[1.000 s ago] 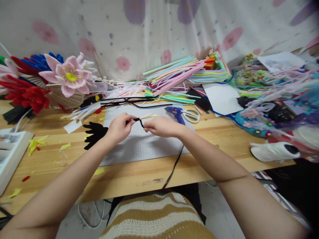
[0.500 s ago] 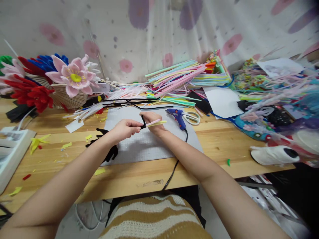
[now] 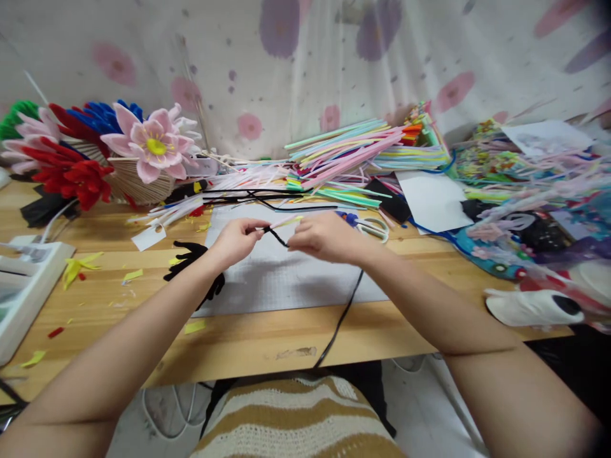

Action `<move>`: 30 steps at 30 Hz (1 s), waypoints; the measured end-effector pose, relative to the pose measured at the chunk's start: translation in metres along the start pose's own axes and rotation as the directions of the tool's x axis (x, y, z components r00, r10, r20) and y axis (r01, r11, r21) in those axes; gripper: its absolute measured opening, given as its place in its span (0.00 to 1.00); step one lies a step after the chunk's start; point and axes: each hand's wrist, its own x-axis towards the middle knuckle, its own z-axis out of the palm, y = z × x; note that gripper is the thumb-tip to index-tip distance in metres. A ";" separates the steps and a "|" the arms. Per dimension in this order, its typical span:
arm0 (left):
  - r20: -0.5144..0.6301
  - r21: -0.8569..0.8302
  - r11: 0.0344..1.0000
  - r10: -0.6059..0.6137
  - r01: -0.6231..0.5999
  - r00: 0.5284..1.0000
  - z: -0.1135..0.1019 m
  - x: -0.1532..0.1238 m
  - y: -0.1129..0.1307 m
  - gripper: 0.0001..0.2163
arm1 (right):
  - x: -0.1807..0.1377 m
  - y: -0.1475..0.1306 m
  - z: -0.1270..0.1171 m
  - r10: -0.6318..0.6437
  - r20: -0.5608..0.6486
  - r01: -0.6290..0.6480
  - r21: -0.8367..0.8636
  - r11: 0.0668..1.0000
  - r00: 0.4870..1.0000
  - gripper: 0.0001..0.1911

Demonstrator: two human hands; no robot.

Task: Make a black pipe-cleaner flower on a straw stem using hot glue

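Observation:
My left hand [image 3: 237, 242] pinches a small bundle at the point where a black pipe cleaner [image 3: 279, 238] is wound around it. A pale pink stem [image 3: 283, 222] and a yellow one run out of that wrap to the right, partly behind my right hand [image 3: 327, 236]. The fingers of my right hand are closed on the free end of the black pipe cleaner, which stretches between both hands. Under my left forearm lies a black fuzzy piece with finger-like petals [image 3: 191, 257]. A grey cutting mat [image 3: 267, 289] is beneath the hands.
Behind my right hand are a blue glue gun [image 3: 350, 218], partly hidden, and white-handled scissors [image 3: 377, 229]. Piles of coloured pipe cleaners [image 3: 353, 149] line the back. Fuzzy flowers [image 3: 155, 146] stand at left, above a white power strip [image 3: 35, 292]. A white thread spool [image 3: 532, 308] lies at right.
My right hand has swung round from behind the stems to their near right side, drawing the black pipe cleaner downward and right. My left hand keeps its pinch. The view has shifted slightly.

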 end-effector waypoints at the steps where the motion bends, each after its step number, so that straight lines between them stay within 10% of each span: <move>1: 0.002 -0.021 1.000 0.014 -0.014 1.000 0.002 0.000 0.002 0.16 | 0.001 -0.011 0.003 -0.025 0.046 0.027 -0.055 0.998 0.999 0.13; 8: -0.005 0.200 0.978 0.062 -0.060 0.998 0.008 -0.005 -0.008 0.13 | 0.009 -0.041 0.025 -0.053 0.090 0.063 -0.113 0.992 0.995 0.15; 15: 0.082 0.557 0.804 0.193 -0.206 0.978 0.009 -0.017 -0.006 0.12 | 0.026 0.006 -0.004 0.174 -0.097 -0.158 0.152 0.976 0.980 0.11; 20: 0.148 0.367 0.862 0.317 -0.350 0.937 0.002 -0.016 -0.001 0.11 | 0.029 0.048 0.032 0.399 -0.001 -0.321 0.592 0.739 0.917 0.16; 25: -0.022 0.299 0.905 0.323 -0.302 0.946 -0.002 -0.014 -0.008 0.11 | 0.012 0.021 0.081 0.422 0.186 -0.398 0.770 0.499 0.888 0.17; 30: -0.080 0.482 0.838 0.333 -0.256 0.940 0.006 -0.018 -0.013 0.12 | 0.002 -0.028 0.066 0.267 0.101 -0.275 0.581 0.766 0.958 0.15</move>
